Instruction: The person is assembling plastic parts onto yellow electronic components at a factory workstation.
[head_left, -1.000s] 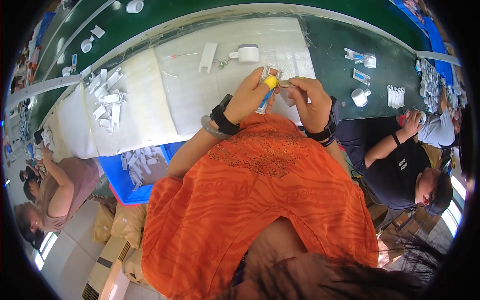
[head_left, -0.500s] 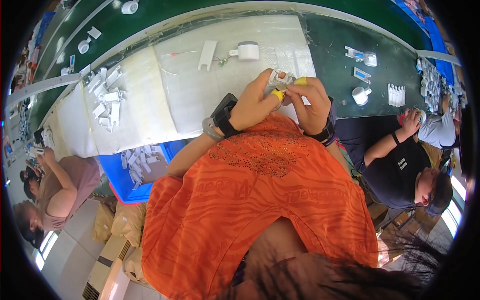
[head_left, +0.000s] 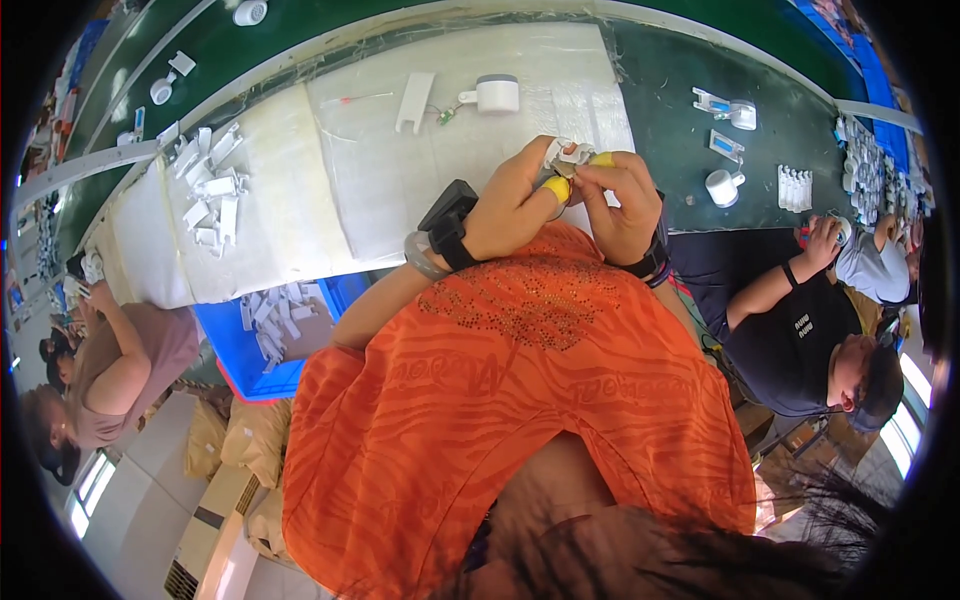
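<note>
A small white plastic housing (head_left: 566,152) is held up above the near edge of the padded bench. My left hand (head_left: 506,208) closes around its left side, with a yellow finger cover on the thumb. Opposite it, my right hand (head_left: 626,200) pinches at the same housing with thumb and forefinger; a yellow cover shows there too. Whatever small piece lies between the fingertips is too hidden to name. Beyond the hands lie a white round-headed unit (head_left: 496,95), a small green circuit board (head_left: 444,117) on thin wires and a long white cover (head_left: 414,102).
Loose white plastic parts (head_left: 215,187) are heaped on the left padding. A blue bin (head_left: 280,385) of similar parts stands below the bench edge. At right, white units (head_left: 722,188) sit on the green mat (head_left: 660,130). Co-workers sit on both sides.
Both hands stay nearly in place, and the housing between them has turned slightly. At the left, a co-worker's hands and head have shifted a little.
</note>
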